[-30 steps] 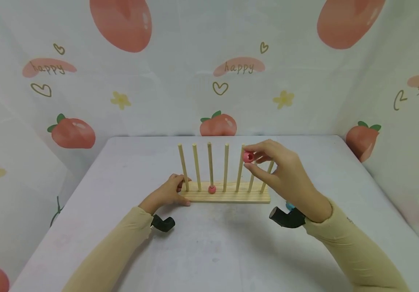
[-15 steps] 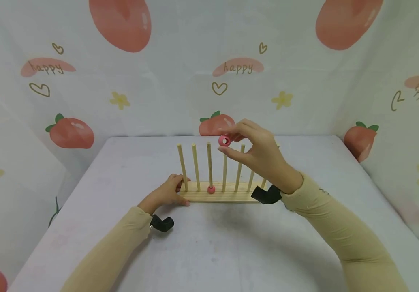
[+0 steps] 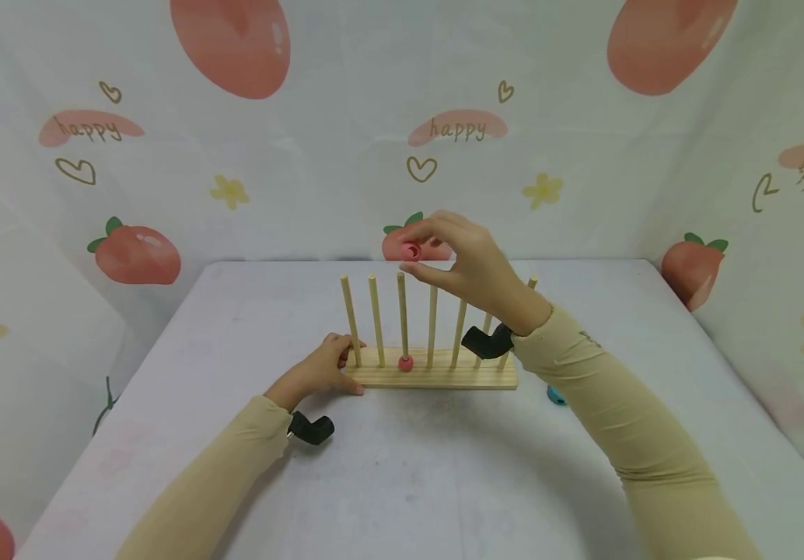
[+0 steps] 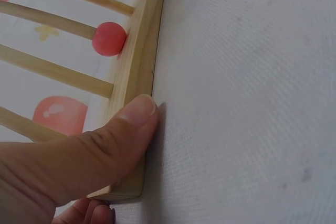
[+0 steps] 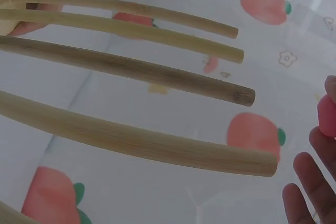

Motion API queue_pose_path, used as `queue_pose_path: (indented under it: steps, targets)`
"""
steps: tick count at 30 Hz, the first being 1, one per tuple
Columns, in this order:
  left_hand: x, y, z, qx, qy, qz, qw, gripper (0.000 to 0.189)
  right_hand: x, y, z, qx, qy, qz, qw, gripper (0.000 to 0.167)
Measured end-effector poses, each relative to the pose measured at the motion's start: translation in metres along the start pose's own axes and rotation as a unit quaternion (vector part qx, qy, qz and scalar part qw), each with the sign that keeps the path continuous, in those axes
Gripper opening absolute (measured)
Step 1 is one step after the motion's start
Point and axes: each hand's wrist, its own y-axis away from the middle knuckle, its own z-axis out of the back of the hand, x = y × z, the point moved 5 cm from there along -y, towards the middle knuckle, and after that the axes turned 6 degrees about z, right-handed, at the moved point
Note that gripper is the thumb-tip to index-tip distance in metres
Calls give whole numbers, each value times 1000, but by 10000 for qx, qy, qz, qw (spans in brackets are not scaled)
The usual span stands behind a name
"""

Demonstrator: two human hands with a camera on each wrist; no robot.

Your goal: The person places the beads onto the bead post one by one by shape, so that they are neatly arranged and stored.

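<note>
A wooden base [image 3: 458,379] with a row of several upright pegs stands in the middle of the table. My left hand [image 3: 319,369] grips its left end; in the left wrist view the thumb [image 4: 118,135] presses along the front edge, with fingertips showing behind. One red-pink bead [image 3: 406,363] sits at the foot of the third peg [image 3: 403,315] from the left. Above that peg's top, my right hand [image 3: 468,257] pinches a second pink bead [image 3: 410,252] between thumb and fingertips, its hole partly visible. The right wrist view shows this held bead [image 5: 327,117] at its right edge, beyond the peg tips.
A small blue object [image 3: 556,395] lies on the table [image 3: 402,482] right of the base, partly hidden by the right sleeve [image 3: 605,412]. Behind the table hangs a white cloth [image 3: 346,179] printed with peaches and flowers.
My right hand has carried the pink bead left and upward, from the right-hand pegs to above the third peg. The blue object shows again beside the sleeve. My left hand stays put.
</note>
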Motion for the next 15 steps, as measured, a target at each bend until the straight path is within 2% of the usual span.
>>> queue_pose_path:
  steps: [3, 7, 15]
  targets:
    - [0, 1, 0, -16, -8, -4, 10000, 73, -3, 0, -4, 161, -251, 71, 9995, 28]
    - [0, 1, 0, -17, -24, -4, 10000, 73, -8, 2, -8, 330, -529, -36, 9981, 30]
    - [-2, 1, 0, 28, -27, 13, 10000, 73, -19, 7, -17, 347, -927, -623, 9931, 33]
